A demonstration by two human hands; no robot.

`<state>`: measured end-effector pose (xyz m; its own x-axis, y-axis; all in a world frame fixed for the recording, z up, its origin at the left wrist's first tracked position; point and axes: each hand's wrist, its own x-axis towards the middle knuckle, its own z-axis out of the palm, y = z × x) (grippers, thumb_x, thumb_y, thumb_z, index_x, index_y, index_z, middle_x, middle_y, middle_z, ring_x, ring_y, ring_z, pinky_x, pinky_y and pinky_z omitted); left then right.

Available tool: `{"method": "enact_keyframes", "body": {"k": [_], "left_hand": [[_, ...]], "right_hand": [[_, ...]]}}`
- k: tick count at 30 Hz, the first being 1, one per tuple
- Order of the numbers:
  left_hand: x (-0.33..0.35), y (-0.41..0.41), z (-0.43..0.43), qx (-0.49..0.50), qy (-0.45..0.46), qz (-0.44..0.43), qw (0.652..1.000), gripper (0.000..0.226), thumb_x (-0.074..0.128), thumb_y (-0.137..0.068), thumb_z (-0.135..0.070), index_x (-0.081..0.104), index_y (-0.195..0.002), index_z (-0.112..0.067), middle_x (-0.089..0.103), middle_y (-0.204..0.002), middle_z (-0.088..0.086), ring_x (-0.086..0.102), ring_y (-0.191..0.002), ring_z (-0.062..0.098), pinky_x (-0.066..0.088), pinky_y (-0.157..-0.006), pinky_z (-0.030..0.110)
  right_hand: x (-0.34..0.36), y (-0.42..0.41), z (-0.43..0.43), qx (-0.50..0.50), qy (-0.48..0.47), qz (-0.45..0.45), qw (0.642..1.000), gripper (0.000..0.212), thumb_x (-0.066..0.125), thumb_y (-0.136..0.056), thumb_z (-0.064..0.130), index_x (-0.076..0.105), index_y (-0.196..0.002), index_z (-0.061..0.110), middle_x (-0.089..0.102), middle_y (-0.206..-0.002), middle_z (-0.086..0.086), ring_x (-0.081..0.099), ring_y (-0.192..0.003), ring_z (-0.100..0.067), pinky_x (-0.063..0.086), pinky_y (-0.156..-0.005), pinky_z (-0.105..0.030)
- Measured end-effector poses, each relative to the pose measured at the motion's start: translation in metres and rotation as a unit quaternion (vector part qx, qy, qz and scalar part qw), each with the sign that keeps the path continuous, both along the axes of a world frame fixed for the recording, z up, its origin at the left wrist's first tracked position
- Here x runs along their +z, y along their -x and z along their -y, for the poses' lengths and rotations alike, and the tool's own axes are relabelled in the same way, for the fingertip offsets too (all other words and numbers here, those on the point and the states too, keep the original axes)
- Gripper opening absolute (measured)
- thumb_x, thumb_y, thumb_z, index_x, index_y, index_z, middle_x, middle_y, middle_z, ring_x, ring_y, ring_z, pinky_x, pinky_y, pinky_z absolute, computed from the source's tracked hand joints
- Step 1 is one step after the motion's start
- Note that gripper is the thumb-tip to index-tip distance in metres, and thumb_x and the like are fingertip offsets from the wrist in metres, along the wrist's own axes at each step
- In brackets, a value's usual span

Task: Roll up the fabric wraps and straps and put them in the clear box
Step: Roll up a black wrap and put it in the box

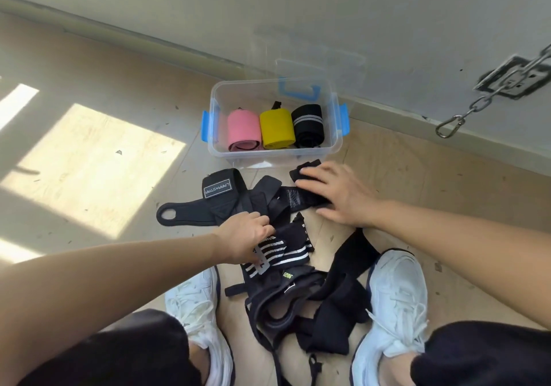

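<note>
Fingers first: on the right hand (337, 195) the fingers (313, 174) are straight and a bit spread, pressing flat on the end of a black strap (307, 165) just in front of the clear box (274, 154). The left hand (247, 236) is different. Its fingers (264, 227) are curled down into the heap on the striped wrap (283, 251), tips buried, so I can't tell how much fabric they've actually got.

What worries me from my end is the tangle. The strap under my right hand runs back into the same knot as the striped wrap and the LARA STAR wrap (220, 189), and the bigger pile (298, 302) sits between the shoes (393, 296). Pull one piece and I reckon two more come along, or a roll starts crooked and springs open once it's let go.

Box is open on the floor by the wall. Inside, side by side: a pink roll (244, 129), a yellow roll (277, 128) and a black roll (308, 126) with white stripes. There's room left beside the pink one. What looks like the lid (328, 63) leans on the wall behind.
</note>
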<state>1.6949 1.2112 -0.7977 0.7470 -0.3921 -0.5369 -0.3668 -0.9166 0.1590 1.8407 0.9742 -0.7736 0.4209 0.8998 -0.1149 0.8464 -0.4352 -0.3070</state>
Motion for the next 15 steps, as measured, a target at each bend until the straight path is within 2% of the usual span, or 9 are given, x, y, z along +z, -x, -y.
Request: {"method": "enact_keyframes", "body": {"k": [2, 4, 6, 8, 10, 12, 13, 15], "left_hand": [[0.003, -0.003, -0.006, 0.017, 0.015, -0.003, 1.000, 0.045, 0.072, -0.088, -0.043, 0.062, -0.125, -0.020, 0.062, -0.112, 0.000, 0.058, -0.109, 0.023, 0.044, -0.089, 0.035], [0.006, -0.005, -0.016, 0.018, 0.043, 0.028, 0.999, 0.033, 0.063, -0.094, -0.046, 0.065, -0.115, -0.021, 0.064, -0.107, -0.001, 0.059, -0.105, 0.022, 0.044, -0.087, 0.034], [0.007, -0.006, -0.030, -0.004, 0.080, 0.104, 0.991, 0.032, 0.052, -0.098, -0.049, 0.065, -0.109, -0.022, 0.062, -0.102, -0.002, 0.058, -0.097, 0.021, 0.046, -0.083, 0.035], [0.008, -0.007, -0.046, 0.017, 0.071, 0.182, 0.981, 0.036, 0.044, -0.098, -0.052, 0.063, -0.110, -0.023, 0.059, -0.104, -0.002, 0.054, -0.094, 0.020, 0.047, -0.082, 0.036], [0.009, -0.009, -0.061, 0.121, 0.007, 0.230, 0.966, 0.045, 0.041, -0.094, -0.054, 0.059, -0.118, -0.022, 0.056, -0.112, 0.003, 0.051, -0.099, 0.024, 0.046, -0.085, 0.040], [0.012, -0.015, -0.069, 0.265, -0.049, 0.227, 0.936, 0.054, 0.049, -0.091, -0.058, 0.055, -0.128, -0.019, 0.052, -0.123, 0.009, 0.049, -0.110, 0.031, 0.046, -0.092, 0.045], [0.012, -0.019, -0.071, 0.346, -0.043, 0.201, 0.916, 0.062, 0.057, -0.089, -0.059, 0.051, -0.134, -0.018, 0.048, -0.130, 0.012, 0.047, -0.116, 0.033, 0.046, -0.096, 0.047], [0.013, -0.026, -0.072, 0.497, 0.038, 0.111, 0.860, 0.080, 0.070, -0.083, -0.059, 0.043, -0.145, -0.016, 0.044, -0.141, 0.014, 0.049, -0.125, 0.035, 0.048, -0.099, 0.049]], "right_hand": [[0.000, 0.012, -0.012, 0.084, 0.087, 0.044, 0.992, 0.068, 0.068, -0.090, 0.044, 0.044, -0.151, 0.027, 0.040, -0.159, 0.000, 0.028, -0.148, -0.032, 0.025, -0.117, -0.050], [0.000, 0.017, -0.014, 0.098, 0.187, 0.075, 0.974, 0.066, 0.053, -0.095, 0.056, 0.039, -0.153, 0.027, 0.041, -0.158, -0.001, 0.022, -0.151, -0.032, 0.015, -0.121, -0.050], [0.001, 0.016, -0.013, 0.040, 0.281, 0.072, 0.956, 0.068, 0.040, -0.097, 0.064, 0.032, -0.155, 0.029, 0.050, -0.150, -0.005, 0.035, -0.143, -0.034, 0.016, -0.117, -0.053], [0.006, 0.010, -0.011, -0.043, 0.334, 0.025, 0.941, 0.067, 0.032, -0.097, 0.066, 0.030, -0.154, 0.030, 0.058, -0.139, -0.007, 0.052, -0.126, -0.035, 0.021, -0.109, -0.056], [0.010, 0.003, -0.010, -0.079, 0.329, 0.014, 0.941, 0.061, 0.034, -0.097, 0.064, 0.045, -0.143, 0.026, 0.063, -0.128, -0.007, 0.060, -0.113, -0.033, 0.027, -0.103, -0.055], [0.012, 0.001, -0.011, -0.075, 0.275, 0.061, 0.957, 0.052, 0.038, -0.097, 0.060, 0.059, -0.125, 0.022, 0.064, -0.117, -0.004, 0.060, -0.108, -0.029, 0.035, -0.097, -0.049], [0.012, 0.001, -0.014, -0.070, 0.233, 0.079, 0.967, 0.048, 0.041, -0.097, 0.057, 0.062, -0.118, 0.020, 0.064, -0.114, -0.004, 0.059, -0.107, -0.027, 0.038, -0.094, -0.045], [0.012, 0.004, -0.024, -0.053, 0.141, 0.069, 0.986, 0.038, 0.050, -0.097, 0.051, 0.063, -0.111, 0.018, 0.061, -0.109, -0.003, 0.057, -0.106, -0.026, 0.039, -0.090, -0.039]]}}
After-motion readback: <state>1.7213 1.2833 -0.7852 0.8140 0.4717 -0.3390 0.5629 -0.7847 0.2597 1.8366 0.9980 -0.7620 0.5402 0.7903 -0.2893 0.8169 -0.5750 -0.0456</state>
